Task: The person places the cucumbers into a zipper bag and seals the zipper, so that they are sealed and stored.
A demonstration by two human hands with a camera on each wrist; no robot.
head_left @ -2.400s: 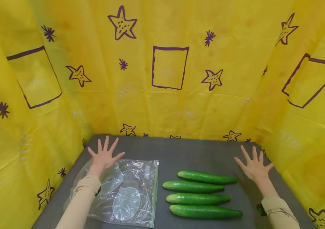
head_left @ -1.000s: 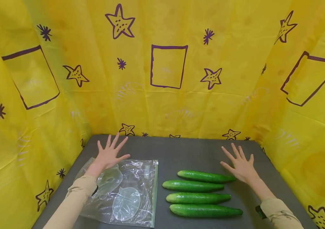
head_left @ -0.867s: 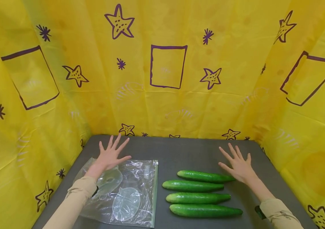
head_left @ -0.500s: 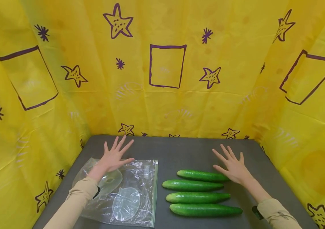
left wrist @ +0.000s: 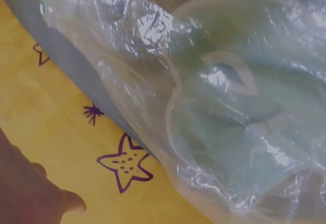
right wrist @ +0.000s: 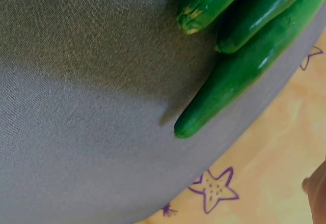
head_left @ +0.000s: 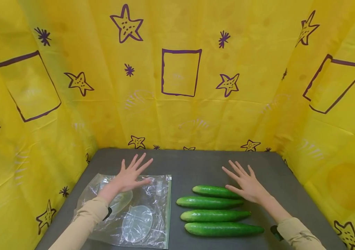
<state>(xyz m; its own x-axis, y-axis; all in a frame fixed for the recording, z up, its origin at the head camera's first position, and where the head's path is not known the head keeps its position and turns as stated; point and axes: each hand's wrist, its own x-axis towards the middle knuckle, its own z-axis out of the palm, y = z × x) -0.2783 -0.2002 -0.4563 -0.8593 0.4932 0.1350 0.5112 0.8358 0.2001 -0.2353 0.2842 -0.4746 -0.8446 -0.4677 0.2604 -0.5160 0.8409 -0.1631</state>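
My left hand (head_left: 125,178), fingers spread, hovers over the upper part of a clear zip-top plastic bag (head_left: 156,222) lying flat on the left. Pale green shapes show through or on the bag; the left wrist view shows its crinkled film (left wrist: 137,76) up close. Several green cucumbers (head_left: 224,229) lie side by side right of the bag. My right hand (head_left: 247,185) is spread above the right end of the farthest cucumber (head_left: 210,190) and hides that tip. Neither hand holds anything. In the right wrist view, cucumber ends (right wrist: 224,89) show, with a bit of hand (right wrist: 318,196) at the edge.
The dark grey tabletop (head_left: 190,163) carries the bag and cucumbers. Yellow cloth (head_left: 183,118) with purple stars and rectangles hangs around its back and both sides. Beige sleeves (head_left: 85,220) and dark wrist bands cover my forearms.
Both hands have moved inward: the left to the right across the bag, the right to the left, from beside the cucumbers to over the farthest one's end. Bag and cucumbers stay put.
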